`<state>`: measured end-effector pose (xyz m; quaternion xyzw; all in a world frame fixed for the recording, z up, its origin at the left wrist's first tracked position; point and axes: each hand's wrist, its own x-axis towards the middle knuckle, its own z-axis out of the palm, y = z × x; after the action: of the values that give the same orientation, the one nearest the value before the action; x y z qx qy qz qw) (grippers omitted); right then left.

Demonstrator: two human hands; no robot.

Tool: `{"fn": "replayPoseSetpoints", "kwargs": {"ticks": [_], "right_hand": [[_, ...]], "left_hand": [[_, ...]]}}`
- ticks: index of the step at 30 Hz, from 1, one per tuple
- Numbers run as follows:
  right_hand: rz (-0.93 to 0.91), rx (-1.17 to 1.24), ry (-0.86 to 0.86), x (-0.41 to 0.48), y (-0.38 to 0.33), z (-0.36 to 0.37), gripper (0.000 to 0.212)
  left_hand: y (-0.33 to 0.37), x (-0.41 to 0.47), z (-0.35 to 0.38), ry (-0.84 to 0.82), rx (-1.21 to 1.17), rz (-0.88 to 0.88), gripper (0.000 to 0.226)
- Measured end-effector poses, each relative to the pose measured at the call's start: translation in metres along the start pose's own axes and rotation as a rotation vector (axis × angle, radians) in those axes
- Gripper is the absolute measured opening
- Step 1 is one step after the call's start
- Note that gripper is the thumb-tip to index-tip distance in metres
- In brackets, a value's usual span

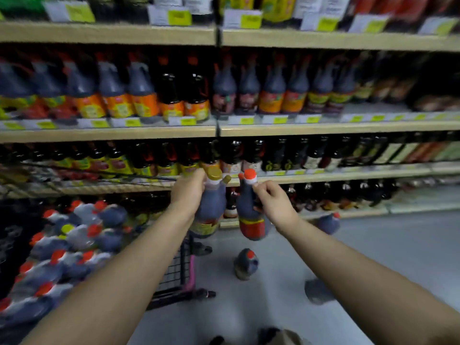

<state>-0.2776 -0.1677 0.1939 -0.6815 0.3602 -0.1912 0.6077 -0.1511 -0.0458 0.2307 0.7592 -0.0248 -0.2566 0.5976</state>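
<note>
- A gold-capped sauce bottle (211, 205) is being gripped at the neck by the left hand (188, 192).
- A red-capped sauce bottle (250, 217), just right of it, is being pinched at the neck by the right hand (273, 204).

left hand (189, 192) — grips gold-capped bottle (211, 207) | right hand (275, 202) — grips red-capped bottle (250, 217) | shelves (323, 179) behind

Stocked store shelves above a grey floor

The middle shelf (323, 128) carries upright dark sauce bottles (142, 95) with orange and yellow labels. The lower shelf (348, 174) holds slimmer dark bottles (316, 155) behind yellow price tags (280, 173). On the floor (398, 257) stands one red-capped bottle (246, 263), and another (328, 223) stands by the foot of the shelving. A blurred dark shape (317, 292) lies nearer, and the wire cart (184, 282) is to the left.
</note>
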Motion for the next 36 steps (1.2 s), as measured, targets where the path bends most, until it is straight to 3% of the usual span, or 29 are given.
{"fn": "replayPoseSetpoints", "kwargs": {"ticks": [5, 10, 20, 32, 36], "right_hand": [[0.011, -0.035, 0.223, -0.013, 0.020, -0.090, 0.036], [0.027, 0.011, 0.351, -0.021, 0.035, -0.180, 0.035], [-0.016, -0.057, 0.342, 0.005, 0.061, -0.335, 0.034], [-0.070, 0.031, 0.320, 0.100, 0.037, -0.382, 0.036], [-0.086, 0.039, 0.337, 0.139, 0.022, -0.379, 0.035]], "left_hand": [[0.005, -0.015, 0.086, -0.190, 0.053, 0.044, 0.030], [0.011, -0.045, 0.172, -0.279, 0.097, 0.085, 0.035], [0.022, -0.097, 0.319, -0.285, 0.075, 0.026, 0.036], [0.068, -0.059, 0.376, -0.235, 0.060, 0.080, 0.034], [0.084, -0.021, 0.388, -0.249, 0.069, 0.076, 0.021]]}}
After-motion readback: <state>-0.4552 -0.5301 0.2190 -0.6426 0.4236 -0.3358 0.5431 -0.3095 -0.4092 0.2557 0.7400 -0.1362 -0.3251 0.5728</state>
